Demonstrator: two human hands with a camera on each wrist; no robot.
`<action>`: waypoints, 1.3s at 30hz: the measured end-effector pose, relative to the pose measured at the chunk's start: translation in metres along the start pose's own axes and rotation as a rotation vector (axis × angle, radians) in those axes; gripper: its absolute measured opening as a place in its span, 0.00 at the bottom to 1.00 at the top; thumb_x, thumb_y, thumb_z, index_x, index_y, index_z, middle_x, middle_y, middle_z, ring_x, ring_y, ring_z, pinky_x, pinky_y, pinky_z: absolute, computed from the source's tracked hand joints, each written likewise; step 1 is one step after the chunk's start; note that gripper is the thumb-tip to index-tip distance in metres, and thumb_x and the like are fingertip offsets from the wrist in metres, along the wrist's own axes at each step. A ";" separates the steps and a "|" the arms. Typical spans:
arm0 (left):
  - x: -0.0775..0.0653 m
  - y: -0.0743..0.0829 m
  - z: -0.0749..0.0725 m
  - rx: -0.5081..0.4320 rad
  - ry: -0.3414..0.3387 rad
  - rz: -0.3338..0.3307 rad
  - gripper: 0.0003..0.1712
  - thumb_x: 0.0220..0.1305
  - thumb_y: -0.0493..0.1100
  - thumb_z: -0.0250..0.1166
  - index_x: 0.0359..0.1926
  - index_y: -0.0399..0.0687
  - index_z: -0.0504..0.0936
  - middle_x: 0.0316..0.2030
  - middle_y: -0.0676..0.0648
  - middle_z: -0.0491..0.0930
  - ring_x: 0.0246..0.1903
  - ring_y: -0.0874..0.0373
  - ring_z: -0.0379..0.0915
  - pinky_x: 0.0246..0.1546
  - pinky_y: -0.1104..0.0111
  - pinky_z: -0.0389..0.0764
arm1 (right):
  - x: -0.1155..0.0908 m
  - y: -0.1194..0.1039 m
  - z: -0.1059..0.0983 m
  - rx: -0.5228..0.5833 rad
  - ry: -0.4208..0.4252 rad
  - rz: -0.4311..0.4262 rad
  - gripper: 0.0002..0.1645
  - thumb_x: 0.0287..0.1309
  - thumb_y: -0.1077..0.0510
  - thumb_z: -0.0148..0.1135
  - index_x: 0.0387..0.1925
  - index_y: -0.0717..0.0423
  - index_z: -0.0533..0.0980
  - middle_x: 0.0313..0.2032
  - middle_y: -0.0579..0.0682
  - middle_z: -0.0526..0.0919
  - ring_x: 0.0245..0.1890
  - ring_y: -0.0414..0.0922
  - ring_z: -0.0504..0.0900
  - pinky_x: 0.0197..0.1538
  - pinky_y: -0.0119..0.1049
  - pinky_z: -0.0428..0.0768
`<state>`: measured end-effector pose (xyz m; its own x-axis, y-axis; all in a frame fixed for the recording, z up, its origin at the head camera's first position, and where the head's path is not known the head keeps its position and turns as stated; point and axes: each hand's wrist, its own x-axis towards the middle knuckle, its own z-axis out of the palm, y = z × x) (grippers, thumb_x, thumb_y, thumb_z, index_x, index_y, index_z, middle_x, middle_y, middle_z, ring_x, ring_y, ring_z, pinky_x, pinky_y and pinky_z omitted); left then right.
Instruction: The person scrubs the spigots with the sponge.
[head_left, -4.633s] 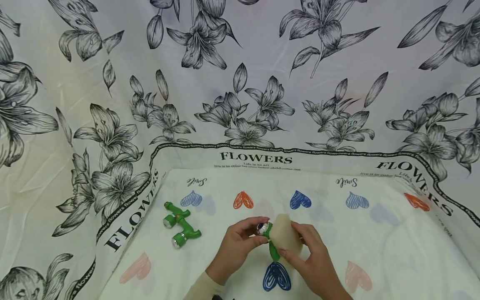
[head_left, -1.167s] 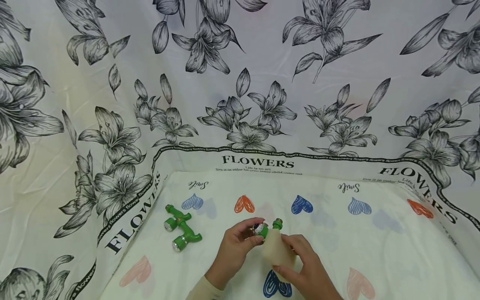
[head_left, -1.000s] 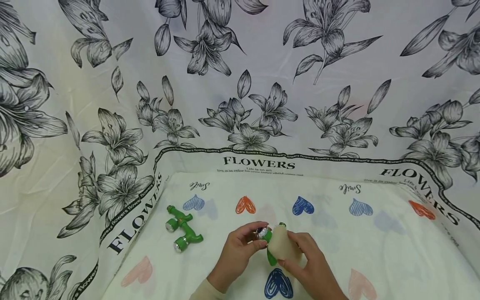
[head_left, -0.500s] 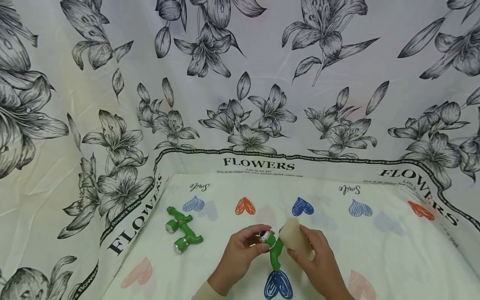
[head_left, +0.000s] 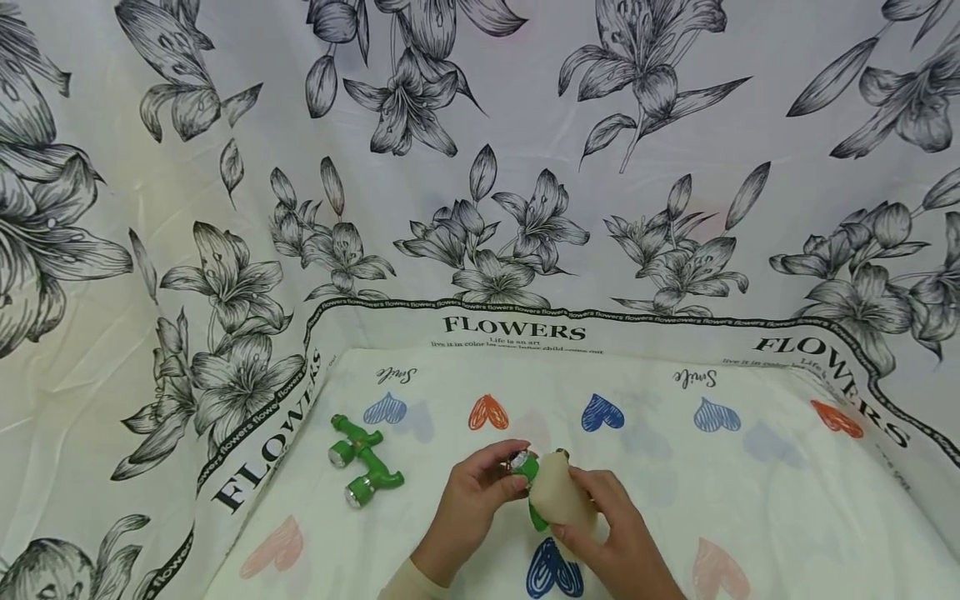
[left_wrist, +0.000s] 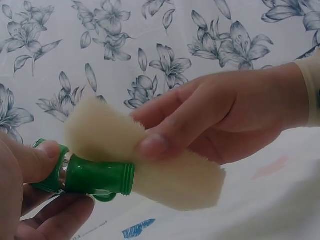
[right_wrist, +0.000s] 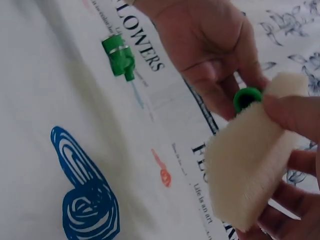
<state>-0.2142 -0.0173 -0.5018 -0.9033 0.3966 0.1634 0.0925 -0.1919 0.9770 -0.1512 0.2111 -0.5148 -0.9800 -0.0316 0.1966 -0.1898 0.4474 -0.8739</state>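
Green taps (head_left: 367,456), apparently two, lie at left on the white cloth (head_left: 637,367); near the middle, the left hand (head_left: 472,496) has fingers curled round the knob end (head_left: 523,463) of another tap (left_wrist: 100,176), and the right hand (head_left: 618,529) pinches a cream sponge (head_left: 564,500) at its body. The step seems to be wiping; the next move probably calls for steady holding and light pressing.

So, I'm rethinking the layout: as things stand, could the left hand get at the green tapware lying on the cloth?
Probably yes, once freed: the left hand grips a green tap. The green tapware lies off to that hand's left, with only cloth showing between them in the head view.
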 end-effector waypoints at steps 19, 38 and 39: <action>-0.001 -0.001 0.001 -0.297 0.024 -0.113 0.23 0.83 0.33 0.61 0.73 0.36 0.73 0.65 0.31 0.76 0.57 0.48 0.83 0.60 0.56 0.84 | -0.004 -0.006 0.000 0.022 0.048 -0.259 0.44 0.61 0.57 0.83 0.75 0.41 0.74 0.62 0.40 0.78 0.57 0.43 0.81 0.57 0.41 0.87; -0.009 0.003 0.007 -0.509 -0.159 -0.119 0.20 0.83 0.33 0.59 0.70 0.41 0.73 0.60 0.39 0.78 0.56 0.47 0.86 0.60 0.54 0.83 | 0.008 -0.001 -0.009 -0.091 0.305 -0.121 0.43 0.61 0.58 0.83 0.74 0.57 0.73 0.59 0.49 0.78 0.58 0.44 0.78 0.58 0.26 0.79; -0.009 0.003 0.007 -0.500 -0.157 -0.119 0.21 0.83 0.34 0.60 0.71 0.40 0.72 0.60 0.38 0.78 0.56 0.47 0.85 0.61 0.54 0.83 | 0.008 -0.002 -0.009 -0.085 0.297 -0.100 0.43 0.62 0.57 0.83 0.74 0.56 0.73 0.59 0.49 0.78 0.58 0.44 0.78 0.58 0.27 0.80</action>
<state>-0.2032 -0.0151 -0.4996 -0.8186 0.5635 0.1117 -0.2517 -0.5266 0.8120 -0.1579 0.2180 -0.5076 -0.8940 0.1769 0.4118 -0.2665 0.5288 -0.8058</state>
